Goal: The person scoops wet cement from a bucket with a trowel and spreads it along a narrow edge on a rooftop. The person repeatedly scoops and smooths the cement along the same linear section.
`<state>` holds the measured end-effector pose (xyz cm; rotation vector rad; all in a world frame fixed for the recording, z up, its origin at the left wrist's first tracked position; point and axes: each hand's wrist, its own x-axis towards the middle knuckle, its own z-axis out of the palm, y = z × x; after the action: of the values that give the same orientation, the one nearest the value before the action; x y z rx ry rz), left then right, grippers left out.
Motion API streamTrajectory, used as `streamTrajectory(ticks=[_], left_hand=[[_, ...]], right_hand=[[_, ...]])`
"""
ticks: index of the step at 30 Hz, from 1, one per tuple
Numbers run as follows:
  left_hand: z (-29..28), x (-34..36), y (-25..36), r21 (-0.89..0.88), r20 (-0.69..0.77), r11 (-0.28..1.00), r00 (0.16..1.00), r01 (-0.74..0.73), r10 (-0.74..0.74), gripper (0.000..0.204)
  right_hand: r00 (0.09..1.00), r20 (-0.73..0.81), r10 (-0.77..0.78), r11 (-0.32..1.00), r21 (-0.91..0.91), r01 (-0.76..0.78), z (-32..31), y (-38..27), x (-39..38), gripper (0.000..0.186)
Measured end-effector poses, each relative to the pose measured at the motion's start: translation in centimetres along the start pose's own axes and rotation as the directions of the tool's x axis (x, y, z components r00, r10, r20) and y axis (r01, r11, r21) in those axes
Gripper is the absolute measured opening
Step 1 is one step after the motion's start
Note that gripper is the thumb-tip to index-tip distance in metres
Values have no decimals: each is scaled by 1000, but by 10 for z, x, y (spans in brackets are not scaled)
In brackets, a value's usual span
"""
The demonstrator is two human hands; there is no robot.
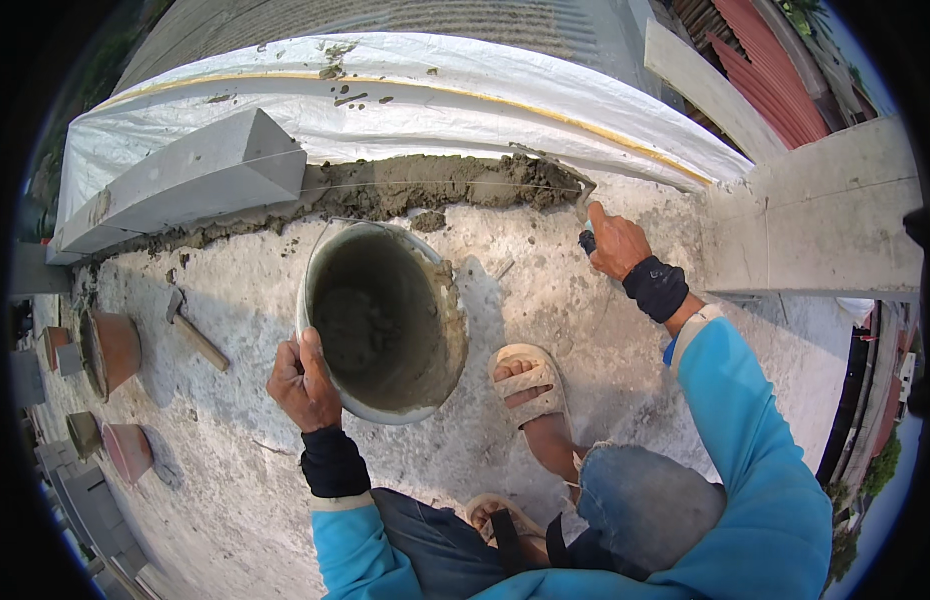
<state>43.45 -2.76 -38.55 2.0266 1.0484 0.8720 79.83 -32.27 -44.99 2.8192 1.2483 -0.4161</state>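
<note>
My left hand is closed on the near left rim of a mortar-smeared bucket, which is tilted so that its dark inside shows. In my right hand is the handle of a trowel. Its thin blade reaches up and left to the right end of a rough strip of wet mortar. Left of this strip, grey blocks sit in line on mortar. A thin taut string runs across above the mortar from the block's end.
A hammer lies on the concrete floor at left, near several buckets. A white sheet spattered with mortar hangs behind the strip. At right stands a concrete column. My sandalled feet are below the bucket.
</note>
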Motion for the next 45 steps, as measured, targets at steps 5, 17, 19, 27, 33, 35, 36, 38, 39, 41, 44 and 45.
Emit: streamTrajectory(ticks=[5,17,19,27,33,35,36,38,39,41,44,45], left_hand=[[0,0,-2,23,-3,1000,1000,-19,19,46],[5,3,-4,-53,-9,999,1000,3,-4,44],[9,5,0,-75,-6,997,1000,2,-3,43],[15,12,3,-125,1,992,1000,13,-13,44],[5,11,-7,-70,14,998,1000,0,1,44],[4,9,-8,-78,14,997,1000,28,-27,45],[5,9,-7,-77,16,996,999,42,-41,47],[6,9,-7,-61,21,996,998,59,-58,49],[7,9,-6,-70,16,996,998,58,-57,49],[8,10,-5,-103,9,993,998,56,-55,49],[7,11,-6,-61,-5,997,998,55,-56,49],[5,12,-8,-67,-18,996,998,53,-54,49]], right_hand=[[999,-44,23,999,28,-22,-5,-3,-11,38],[995,98,27,999,-34,-24,-21,-57,57,25],[1000,18,16,999,32,-17,-14,-105,68,23],[948,-182,-260,955,-191,225,-7,-120,84,15],[997,-25,-74,948,-313,62,-18,7,8,11],[998,0,63,941,-334,-59,-25,19,-14,17],[995,29,96,954,-289,-83,-26,17,-20,21],[986,70,154,969,-207,-136,-30,2,-20,27],[985,64,157,977,-156,-146,-30,-11,-14,29],[976,110,187,980,-85,-178,-27,-42,4,30],[991,69,110,994,1,-111,-35,-86,45,32],[991,96,89,995,33,-93,-38,-105,62,33]])
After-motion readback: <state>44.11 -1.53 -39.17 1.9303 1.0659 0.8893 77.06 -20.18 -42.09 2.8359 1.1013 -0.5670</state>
